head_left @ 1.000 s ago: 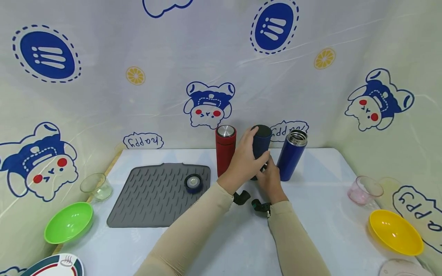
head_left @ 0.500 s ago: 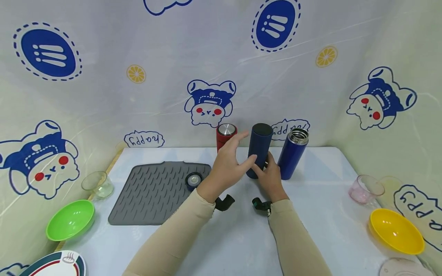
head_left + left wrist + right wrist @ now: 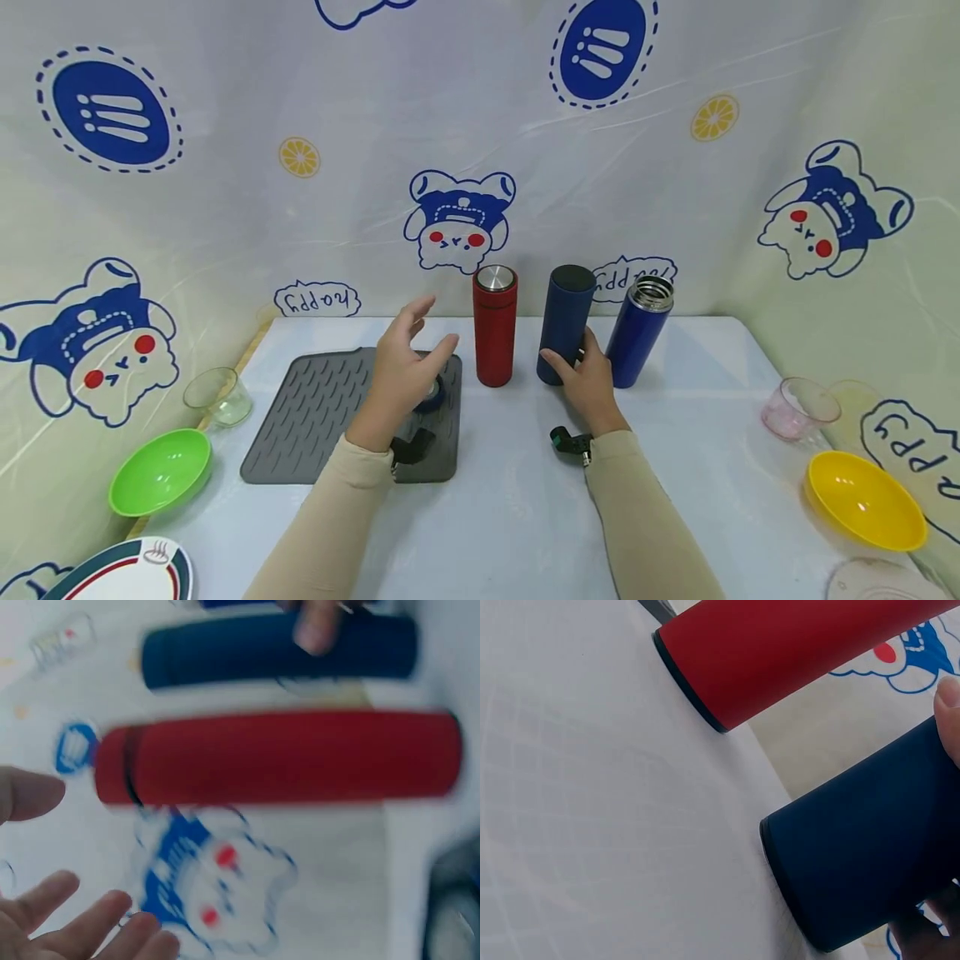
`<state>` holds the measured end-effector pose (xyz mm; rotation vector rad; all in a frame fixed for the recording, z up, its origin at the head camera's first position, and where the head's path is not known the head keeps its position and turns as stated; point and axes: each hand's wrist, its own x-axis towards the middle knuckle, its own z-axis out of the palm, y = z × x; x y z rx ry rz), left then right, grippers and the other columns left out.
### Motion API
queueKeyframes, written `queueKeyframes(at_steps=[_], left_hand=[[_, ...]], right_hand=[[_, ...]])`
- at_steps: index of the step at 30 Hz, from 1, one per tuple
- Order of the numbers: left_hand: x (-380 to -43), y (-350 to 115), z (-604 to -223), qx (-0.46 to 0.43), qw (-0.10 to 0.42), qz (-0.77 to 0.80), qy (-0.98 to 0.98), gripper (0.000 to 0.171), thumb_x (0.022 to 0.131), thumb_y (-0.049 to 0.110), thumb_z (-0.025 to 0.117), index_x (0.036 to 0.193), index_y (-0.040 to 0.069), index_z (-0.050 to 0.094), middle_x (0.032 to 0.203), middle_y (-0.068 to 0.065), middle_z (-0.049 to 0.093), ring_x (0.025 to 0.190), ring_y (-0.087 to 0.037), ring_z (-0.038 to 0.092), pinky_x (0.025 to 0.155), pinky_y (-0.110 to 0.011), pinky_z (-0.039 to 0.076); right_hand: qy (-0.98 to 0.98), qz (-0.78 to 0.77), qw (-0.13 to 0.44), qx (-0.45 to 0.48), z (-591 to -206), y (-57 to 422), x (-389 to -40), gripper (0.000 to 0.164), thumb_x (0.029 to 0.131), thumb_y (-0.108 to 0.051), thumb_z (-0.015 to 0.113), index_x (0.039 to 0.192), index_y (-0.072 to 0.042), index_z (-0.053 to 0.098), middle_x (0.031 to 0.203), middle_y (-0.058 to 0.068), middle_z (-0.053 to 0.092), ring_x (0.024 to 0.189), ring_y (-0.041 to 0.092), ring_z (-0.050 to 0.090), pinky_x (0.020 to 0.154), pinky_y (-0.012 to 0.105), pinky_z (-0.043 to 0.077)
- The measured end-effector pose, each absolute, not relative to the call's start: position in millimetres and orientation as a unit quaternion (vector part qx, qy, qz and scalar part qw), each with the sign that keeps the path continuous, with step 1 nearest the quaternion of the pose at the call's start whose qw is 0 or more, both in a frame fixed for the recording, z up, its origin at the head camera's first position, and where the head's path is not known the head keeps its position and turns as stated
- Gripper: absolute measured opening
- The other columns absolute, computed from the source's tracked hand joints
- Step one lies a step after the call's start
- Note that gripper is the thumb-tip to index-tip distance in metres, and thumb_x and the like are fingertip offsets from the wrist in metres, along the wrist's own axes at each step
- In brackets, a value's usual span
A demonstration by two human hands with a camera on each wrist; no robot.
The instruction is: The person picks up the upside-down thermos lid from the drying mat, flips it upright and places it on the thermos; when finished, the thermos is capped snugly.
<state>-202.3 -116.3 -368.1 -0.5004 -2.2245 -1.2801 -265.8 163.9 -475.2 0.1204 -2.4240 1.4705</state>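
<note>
My right hand (image 3: 591,382) holds the dark blue thermos flask (image 3: 564,325) low on its body, thumb on the near side. This flask stands upright with a dark flat top. Just left of it, a red thermos flask (image 3: 495,337) with a steel-topped lid stands apart from both hands. To the right is a brighter blue flask (image 3: 637,333), its threaded steel mouth uncovered. Fingers spread, my left hand (image 3: 401,371) hovers over the grey ribbed mat (image 3: 307,417) and holds nothing. Behind it, a dark round lid (image 3: 432,398) lies on the mat, partly hidden.
A green bowl (image 3: 161,475), a clear glass (image 3: 225,400) and a patterned plate (image 3: 161,562) line the left side. On the right are a pink glass (image 3: 795,410) and a yellow bowl (image 3: 862,500). A printed sheet (image 3: 360,233) hangs behind the table.
My left hand has come away from the dark blue flask and moved left, past the red flask, to above the mat. My right hand stays on the dark blue flask.
</note>
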Motion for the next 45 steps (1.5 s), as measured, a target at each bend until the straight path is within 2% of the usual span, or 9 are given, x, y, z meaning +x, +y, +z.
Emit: queueKeyframes(at_steps=[7,13,17,24,31,38,41,45], left_hand=[[-204.0,-150.8,-402.4,-0.111,0.210,-0.447,-0.862,0.062,0.087,0.033,0.067,0.139,0.012,0.042,0.139,-0.004,0.041,0.126,-0.024,0.039,0.100,-0.042,0.036],[-207.9,-160.1,-414.9,-0.089,0.172,-0.442,-0.876,0.068,0.084,0.046,0.066,0.141,0.018,0.041,0.142,-0.002,0.039,0.122,-0.032,0.043,0.094,-0.051,0.040],[-211.0,-162.0,-422.0,-0.073,0.131,-0.462,-0.874,0.073,0.081,0.052,0.067,0.141,0.020,0.040,0.144,-0.003,0.035,0.124,-0.037,0.039,0.093,-0.055,0.039],[-215.1,-167.6,-435.2,-0.050,0.061,-0.464,-0.882,0.085,0.070,0.061,0.072,0.141,0.029,0.040,0.145,0.000,0.033,0.129,-0.035,0.032,0.093,-0.059,0.036],[-214.6,-169.8,-443.0,-0.054,0.010,-0.449,-0.892,0.086,0.066,0.053,0.080,0.140,0.036,0.040,0.145,0.001,0.034,0.131,-0.032,0.030,0.094,-0.062,0.033],[-216.9,-174.0,-455.5,-0.082,-0.037,-0.434,-0.897,0.092,0.062,0.040,0.087,0.140,0.028,0.042,0.138,-0.001,0.043,0.119,-0.025,0.043,0.093,-0.054,0.038],[-218.8,-175.8,-460.5,-0.083,-0.041,-0.428,-0.899,0.091,0.061,0.037,0.089,0.139,0.028,0.044,0.138,0.002,0.043,0.121,-0.022,0.042,0.096,-0.053,0.036],[-219.5,-177.5,-464.3,-0.074,-0.043,-0.418,-0.904,0.089,0.059,0.036,0.089,0.137,0.028,0.047,0.139,0.000,0.043,0.123,-0.026,0.040,0.097,-0.056,0.033]], right_hand=[[-0.851,0.505,0.141,0.035,-474.5,164.5,-264.6,0.091,0.079,-0.058,0.065,0.147,-0.013,0.026,0.138,0.012,0.045,0.122,0.028,0.045,0.096,0.048,0.038],[-0.849,0.509,0.133,0.034,-474.9,164.2,-263.6,0.092,0.079,-0.059,0.064,0.147,-0.013,0.025,0.139,0.012,0.043,0.123,0.028,0.044,0.097,0.049,0.037],[-0.848,0.511,0.136,0.034,-474.8,164.1,-263.7,0.091,0.079,-0.059,0.065,0.147,-0.013,0.026,0.139,0.011,0.044,0.123,0.027,0.044,0.097,0.048,0.038],[-0.841,0.518,0.150,0.045,-472.5,163.8,-263.8,0.087,0.080,-0.054,0.067,0.145,-0.011,0.028,0.136,0.012,0.046,0.121,0.027,0.046,0.096,0.048,0.039],[-0.847,0.509,0.146,0.042,-474.5,165.1,-264.8,0.090,0.079,-0.056,0.066,0.146,-0.010,0.027,0.137,0.014,0.046,0.122,0.027,0.046,0.095,0.048,0.039],[-0.847,0.510,0.143,0.041,-473.6,164.7,-265.4,0.091,0.079,-0.057,0.065,0.147,-0.011,0.026,0.138,0.013,0.044,0.123,0.028,0.045,0.096,0.049,0.038],[-0.849,0.508,0.144,0.037,-473.0,164.5,-265.3,0.091,0.079,-0.057,0.065,0.147,-0.011,0.026,0.139,0.013,0.044,0.123,0.028,0.045,0.096,0.049,0.038],[-0.848,0.510,0.139,0.032,-473.5,164.6,-264.5,0.092,0.079,-0.058,0.065,0.147,-0.011,0.026,0.139,0.013,0.043,0.123,0.028,0.044,0.096,0.049,0.038]])
